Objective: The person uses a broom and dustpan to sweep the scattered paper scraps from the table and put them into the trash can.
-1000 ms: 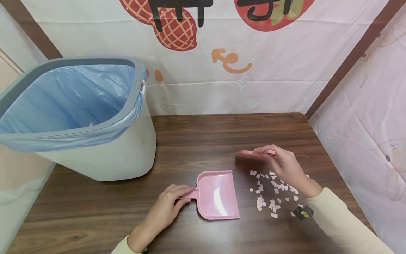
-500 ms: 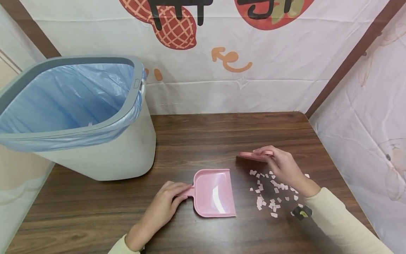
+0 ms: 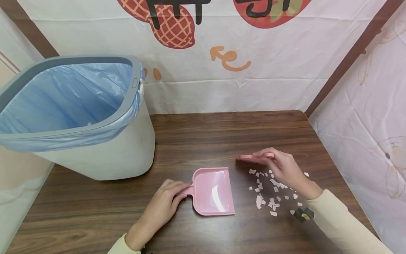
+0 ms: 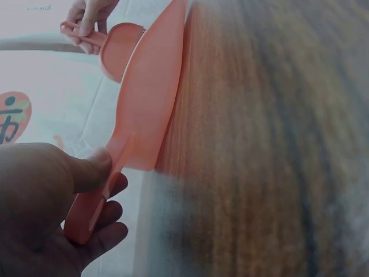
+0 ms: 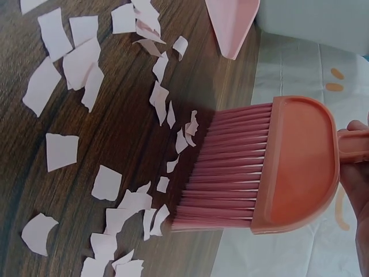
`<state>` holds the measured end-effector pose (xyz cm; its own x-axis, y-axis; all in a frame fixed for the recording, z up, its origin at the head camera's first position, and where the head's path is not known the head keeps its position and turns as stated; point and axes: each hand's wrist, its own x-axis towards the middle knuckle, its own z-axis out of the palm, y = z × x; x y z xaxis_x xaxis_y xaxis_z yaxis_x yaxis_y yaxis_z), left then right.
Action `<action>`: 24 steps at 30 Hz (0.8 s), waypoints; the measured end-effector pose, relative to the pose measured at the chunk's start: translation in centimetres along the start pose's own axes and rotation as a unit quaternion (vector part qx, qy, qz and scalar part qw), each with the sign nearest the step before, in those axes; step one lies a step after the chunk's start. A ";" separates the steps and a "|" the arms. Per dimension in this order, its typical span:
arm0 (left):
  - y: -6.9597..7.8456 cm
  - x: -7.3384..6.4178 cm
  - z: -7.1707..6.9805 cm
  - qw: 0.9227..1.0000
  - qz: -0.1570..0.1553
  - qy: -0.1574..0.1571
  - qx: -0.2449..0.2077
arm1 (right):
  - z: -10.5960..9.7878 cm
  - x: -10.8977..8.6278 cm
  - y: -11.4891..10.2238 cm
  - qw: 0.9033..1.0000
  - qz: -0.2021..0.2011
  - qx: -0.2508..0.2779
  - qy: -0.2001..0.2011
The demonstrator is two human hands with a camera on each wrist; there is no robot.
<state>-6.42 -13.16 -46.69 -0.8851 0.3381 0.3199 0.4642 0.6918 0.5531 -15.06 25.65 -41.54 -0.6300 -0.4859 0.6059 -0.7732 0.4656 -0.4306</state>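
Note:
My left hand grips the handle of a pink dustpan, which lies on the table with its wide edge facing right. In the left wrist view the thumb lies along the handle and the fingers curl beneath it. My right hand holds a small pink hand brush by its handle, beyond the paper scraps. Bristles point down at the table beside the scraps in the right wrist view. Many torn white paper scraps lie scattered right of the dustpan, some partly hidden behind the right hand and forearm.
A large pale bin with a blue liner bag stands at the left of the wooden table. Printed cloth hangs behind the table, and another pale cloth hangs along the right side.
The dustpan and left hand have shifted slightly left, away from the scraps. The brush has come down a little, nearer the table. The scraps look unmoved.

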 end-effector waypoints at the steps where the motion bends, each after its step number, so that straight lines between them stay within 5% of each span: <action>1: 0.0 0.0 0.0 1.000 0.001 -0.001 0.001 | 0.0 0.0 -0.1 1.000 -0.001 0.001 0.001; 24: -0.6 0.1 -0.6 1.000 -0.002 0.005 0.018 | -1.1 -0.7 -2.8 0.996 0.032 0.064 -0.052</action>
<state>-6.77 -13.89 -46.53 -0.8863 0.3289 0.3259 0.4591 0.7162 0.5256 -12.37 25.50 -40.01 -0.6775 -0.5349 0.5048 -0.7297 0.4029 -0.5525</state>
